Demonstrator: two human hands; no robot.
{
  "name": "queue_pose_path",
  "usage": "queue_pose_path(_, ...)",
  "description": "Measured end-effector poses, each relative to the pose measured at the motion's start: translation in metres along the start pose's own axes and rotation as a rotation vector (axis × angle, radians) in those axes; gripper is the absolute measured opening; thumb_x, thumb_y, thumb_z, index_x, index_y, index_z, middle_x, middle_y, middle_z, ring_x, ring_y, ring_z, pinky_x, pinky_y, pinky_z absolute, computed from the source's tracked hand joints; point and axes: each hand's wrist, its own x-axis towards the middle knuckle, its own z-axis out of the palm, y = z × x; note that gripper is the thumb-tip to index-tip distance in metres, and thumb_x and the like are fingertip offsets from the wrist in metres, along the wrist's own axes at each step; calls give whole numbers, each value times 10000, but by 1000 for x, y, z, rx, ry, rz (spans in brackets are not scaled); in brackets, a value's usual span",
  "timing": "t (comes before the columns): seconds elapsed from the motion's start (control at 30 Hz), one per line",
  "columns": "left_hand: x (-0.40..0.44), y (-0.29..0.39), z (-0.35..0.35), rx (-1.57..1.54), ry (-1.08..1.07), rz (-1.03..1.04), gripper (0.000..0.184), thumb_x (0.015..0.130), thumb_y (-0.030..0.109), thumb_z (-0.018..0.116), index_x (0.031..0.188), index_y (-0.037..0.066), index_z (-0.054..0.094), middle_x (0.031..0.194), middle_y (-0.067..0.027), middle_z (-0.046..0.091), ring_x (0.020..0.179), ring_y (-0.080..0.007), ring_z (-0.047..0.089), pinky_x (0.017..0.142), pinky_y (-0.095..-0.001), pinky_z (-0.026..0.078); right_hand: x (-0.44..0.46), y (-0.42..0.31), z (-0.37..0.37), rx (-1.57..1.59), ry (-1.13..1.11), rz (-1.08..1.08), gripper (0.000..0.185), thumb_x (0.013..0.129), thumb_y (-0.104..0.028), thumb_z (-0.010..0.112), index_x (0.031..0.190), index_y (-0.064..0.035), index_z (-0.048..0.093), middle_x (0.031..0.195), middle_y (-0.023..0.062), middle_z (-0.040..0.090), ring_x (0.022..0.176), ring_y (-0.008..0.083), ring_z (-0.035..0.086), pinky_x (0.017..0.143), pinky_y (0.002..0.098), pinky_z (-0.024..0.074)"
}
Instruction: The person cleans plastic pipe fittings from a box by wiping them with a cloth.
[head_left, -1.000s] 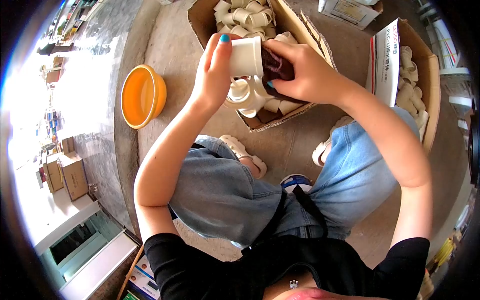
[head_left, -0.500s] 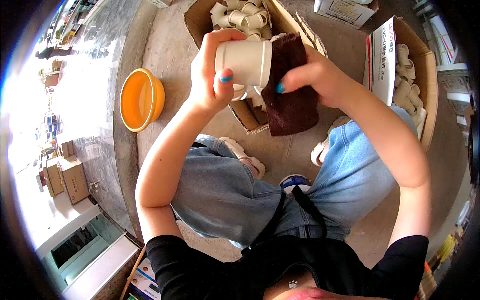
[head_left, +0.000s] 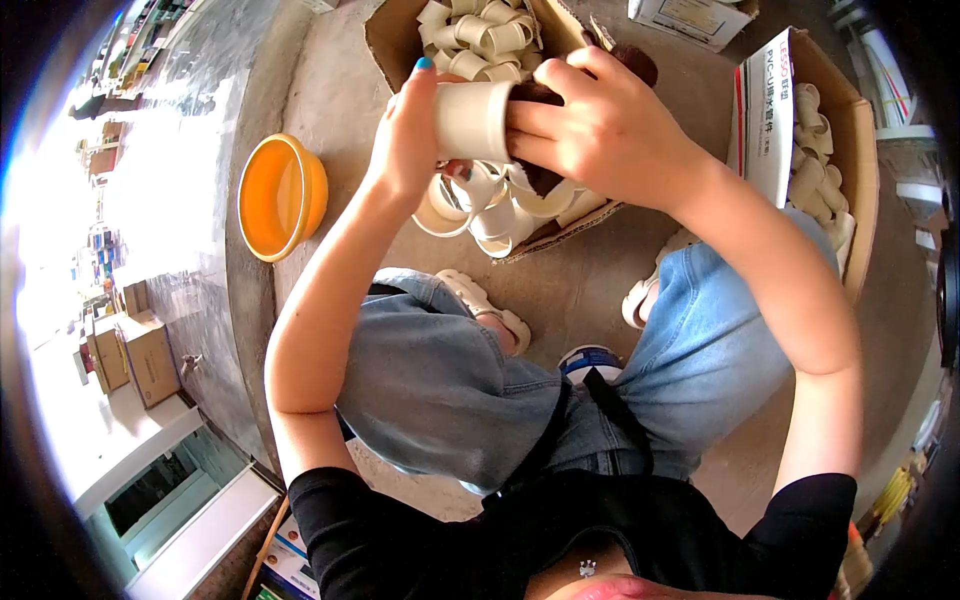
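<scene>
Right of the held fitting [head_left: 470, 120], carton [head_left: 764, 130] reading "LESSO PVC-U"

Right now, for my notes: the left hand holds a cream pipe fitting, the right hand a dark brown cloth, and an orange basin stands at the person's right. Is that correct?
Not quite: the orange basin stands at the person's left, not right, as the head view shows. The left hand holds the cream pipe fitting, and the right hand the dark brown cloth.
</scene>
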Motion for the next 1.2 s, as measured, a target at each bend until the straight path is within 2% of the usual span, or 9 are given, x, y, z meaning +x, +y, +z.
queue_pose_path(0.1, 3, 7, -3, -36, 12, -69, 452, 906, 407, 327, 962, 17, 548, 618, -96, 545, 417, -169, 463, 390, -282, 352, -2, -6, 6, -206, 64, -21, 229, 712, -138, 550, 906, -189, 660, 915, -78, 587, 835, 175, 497, 757, 327, 441)
queue_pose_path(0.2, 6, 7, -1, 22, 75, 4, 430, 906, 383, 329, 958, 33, 572, 637, -96, 557, 410, -163, 457, 385, -274, 341, -3, -12, 10, -16, -48, 174, 206, 679, -130, 615, 873, -169, 671, 887, -59, 599, 867, 202, 520, 772, 321, 432)
queue_pose_path(0.37, 8, -6, 4, 202, 108, 133, 433, 907, 341, 295, 902, 30, 596, 612, -77, 555, 453, -143, 487, 408, -266, 363, -9, -8, 19, 754, -216, 484, 414, 620, 11, 542, 1015, -48, 653, 883, 105, 653, 827, 277, 566, 781, 342, 452)
queue_pose_path(0.5, 3, -7, 1, 296, 87, 406, 480, 935, 368, 315, 869, -8, 605, 658, -88, 597, 567, -136, 547, 513, -275, 426, 1, 1, 4, 1293, -511, 763, 439, 663, 74, 499, 1089, 34, 595, 975, 54, 644, 865, 99, 575, 795, 236, 443)
queue_pose_path(0.6, 0, -10, -6, 348, 1, 616, 480, 928, 383, 326, 866, -8, 596, 654, -90, 593, 573, -141, 550, 543, -275, 432, -2, 4, -1, 1680, -478, 1011, 466, 626, 77, 515, 1086, 56, 584, 935, 82, 650, 837, 127, 595, 766, 245, 466)
queue_pose_path(0.73, 4, -10, -10, 364, -87, 777, 512, 876, 471, 390, 909, -5, 577, 716, -79, 599, 632, -136, 557, 592, -261, 438, -2, 4, -3, 2105, -288, 1274, 323, 513, 21, 586, 834, 61, 593, 738, 100, 597, 652, 173, 583, 602, 268, 476)
queue_pose_path(0.9, 4, -12, -10, 211, -182, 583, 539, 859, 491, 368, 967, -1, 561, 850, -87, 599, 775, -167, 577, 693, -274, 457, 11, 11, -31, 1759, -400, 1200, 249, 523, -11, 590, 767, 33, 583, 669, 73, 588, 541, 161, 549, 516, 271, 461)
queue_pose_path(1.03, 14, -14, -15, -276, -274, 339, 506, 848, 419, 327, 1010, -16, 529, 937, -149, 597, 858, -228, 597, 770, -311, 477, 3, 38, -56, 1225, -534, 953, 405, 551, -5, 558, 953, 22, 597, 843, 55, 621, 763, 135, 567, 724, 252, 455)
queue_pose_path(1.2, 18, -19, -24, -341, -383, 169, 500, 824, 404, 316, 995, -17, 527, 948, -126, 564, 838, -187, 557, 750, -300, 452, -17, 59, -35, 1527, -266, 1055, 356, 612, -47, 545, 956, 22, 609, 889, 84, 628, 807, 163, 583, 759, 278, 467)
